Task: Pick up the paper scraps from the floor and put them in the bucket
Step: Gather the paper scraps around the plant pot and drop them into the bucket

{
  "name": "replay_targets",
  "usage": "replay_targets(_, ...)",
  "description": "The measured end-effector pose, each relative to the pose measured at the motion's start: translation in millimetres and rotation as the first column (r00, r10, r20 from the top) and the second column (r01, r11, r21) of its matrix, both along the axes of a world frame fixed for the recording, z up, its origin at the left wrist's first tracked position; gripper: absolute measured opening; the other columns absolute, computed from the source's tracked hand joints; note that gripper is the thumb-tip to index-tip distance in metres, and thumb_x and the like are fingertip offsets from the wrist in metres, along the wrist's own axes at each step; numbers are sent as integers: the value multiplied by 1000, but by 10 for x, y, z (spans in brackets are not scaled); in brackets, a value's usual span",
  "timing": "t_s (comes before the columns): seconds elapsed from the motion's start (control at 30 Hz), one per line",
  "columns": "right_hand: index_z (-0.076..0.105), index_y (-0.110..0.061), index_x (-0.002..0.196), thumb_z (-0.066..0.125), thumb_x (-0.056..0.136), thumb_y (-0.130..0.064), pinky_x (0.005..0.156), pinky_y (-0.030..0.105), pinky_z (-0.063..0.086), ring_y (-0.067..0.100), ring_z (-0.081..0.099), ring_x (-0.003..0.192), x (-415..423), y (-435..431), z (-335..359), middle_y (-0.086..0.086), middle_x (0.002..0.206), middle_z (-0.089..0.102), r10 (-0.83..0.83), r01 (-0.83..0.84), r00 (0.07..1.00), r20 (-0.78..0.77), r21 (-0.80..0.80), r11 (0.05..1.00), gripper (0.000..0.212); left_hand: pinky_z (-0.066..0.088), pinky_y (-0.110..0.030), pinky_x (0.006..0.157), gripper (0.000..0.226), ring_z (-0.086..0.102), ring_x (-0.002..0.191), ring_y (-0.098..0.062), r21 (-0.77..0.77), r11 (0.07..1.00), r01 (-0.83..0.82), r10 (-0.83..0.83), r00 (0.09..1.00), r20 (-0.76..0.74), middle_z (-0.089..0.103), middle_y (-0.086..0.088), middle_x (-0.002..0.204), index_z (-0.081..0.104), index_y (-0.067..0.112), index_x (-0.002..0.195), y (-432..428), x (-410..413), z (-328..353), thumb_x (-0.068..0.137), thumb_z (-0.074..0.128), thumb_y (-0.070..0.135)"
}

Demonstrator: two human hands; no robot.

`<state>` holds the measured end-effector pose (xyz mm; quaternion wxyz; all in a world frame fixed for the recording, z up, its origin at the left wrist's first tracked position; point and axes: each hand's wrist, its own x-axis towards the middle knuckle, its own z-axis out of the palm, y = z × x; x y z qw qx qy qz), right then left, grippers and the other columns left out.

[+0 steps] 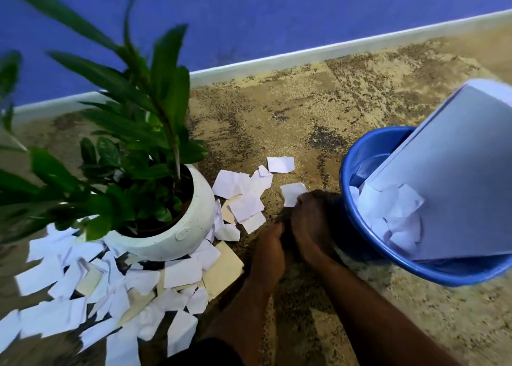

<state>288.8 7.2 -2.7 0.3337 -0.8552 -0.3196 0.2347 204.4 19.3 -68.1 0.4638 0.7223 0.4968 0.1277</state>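
A: Fingers first. The right hand (pixel 310 213) had its fingers curled down onto the near edge of one scrap (pixel 291 195), pinching it against the carpet (pixel 304 102).

B: And the left hand (pixel 270 243)?

A: Pressed right up beside the right one, knuckles up, but its fingers sat in the dark gap between the two hands. I couldn't tell whether they held anything.

B: Which way did that scrap lie?

A: Flat and white, with ragged torn edges. The fingers covered too much of it to call its long axis. The lone piece (pixel 280 164) beyond it was clearer: an oblong with its long side running left to right, roughly along the skirting board (pixel 277 58).

B: What crowded the hands?

A: The blue plastic bucket (pixel 360 227) stood just to the right, round and smooth-rimmed, nearly touching the right wrist. It already held crumpled white pieces (pixel 388 216), and a big stiff white sheet (pixel 448 171) leaned in it, with its lower end inside and its top tilted up to the right.

B: And on the left?

A: A round white pot (pixel 180 227), matt and speckled, with a glossy green plant (pixel 138 116). The paper scraps (pixel 110 296) lay thick around its base, mixed with cream card pieces (pixel 221 271), and a smaller cluster (pixel 243 196) lay between the pot and the hands. The carpet was mottled tan and brown, and the wall (pixel 249 19) behind was blue.
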Motion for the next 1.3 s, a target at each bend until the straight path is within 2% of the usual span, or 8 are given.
replay_targets(0.07,55,8,112,36,101,-9,69,8,43,34,55,107,-68,-49,126,22,112,58,-44,44,999,-26,0,999,28,34,-17,101,28,55,113,-13,-63,998,-23,20,999,-48,60,0,121,60,15,120,-79,-57,90,100,40,17)
replay_targets(0.17,66,-6,98,46,95,-11,80,31,49,25,61,89,-154,-201,405,10,100,62,-46,45,989,140,8,999,20,48,-21,89,28,62,93,-2,-111,978,-177,181,983,29,62,10,100,60,32,93,-232,-186,285,100,39,14)
replay_targets(0.27,71,-10,99,58,89,-8,80,24,47,18,60,87,-315,-414,725,7,103,62,4,-34,982,188,159,987,17,46,-3,66,32,61,79,6,-174,943,-284,299,952,66,65,13,88,64,29,87,-269,-312,602,100,38,16)
replay_targets(0.47,74,-24,89,65,83,-17,76,8,43,-1,59,84,-277,-835,1508,-11,88,66,-210,101,960,183,474,875,13,53,-28,75,5,67,80,-7,-110,897,-427,440,850,290,73,12,84,70,28,84,-208,-270,1407,83,69,23)
replay_targets(0.63,74,-28,83,64,83,-27,72,23,54,6,69,69,319,-1116,1777,-7,79,73,-395,367,918,-45,477,799,10,51,-15,63,9,68,66,-2,-118,953,-278,300,829,472,74,14,75,74,30,84,-285,245,1985,82,69,24)
replay_targets(0.83,72,-23,72,65,80,-20,68,30,54,14,68,63,763,-1294,1818,-4,65,72,-381,412,911,-159,398,820,11,57,-39,74,51,71,71,-21,-215,963,-162,246,852,463,73,-13,72,69,15,59,-461,772,2309,79,60,62)
replay_targets(1.07,75,-20,78,64,80,-14,79,43,58,15,68,71,868,-1432,1880,-5,76,74,-311,369,928,-204,408,835,13,59,-43,72,20,68,65,-21,-158,967,-202,250,880,404,75,-5,76,75,11,91,-499,889,2399,76,74,24)
replay_targets(1.3,72,-29,77,63,73,-30,81,50,56,23,68,80,837,-1432,1901,-5,79,73,-320,405,908,-270,370,836,10,59,-34,74,23,70,75,-16,-125,959,-253,282,876,392,75,-2,87,72,12,99,-511,916,2346,79,73,25)
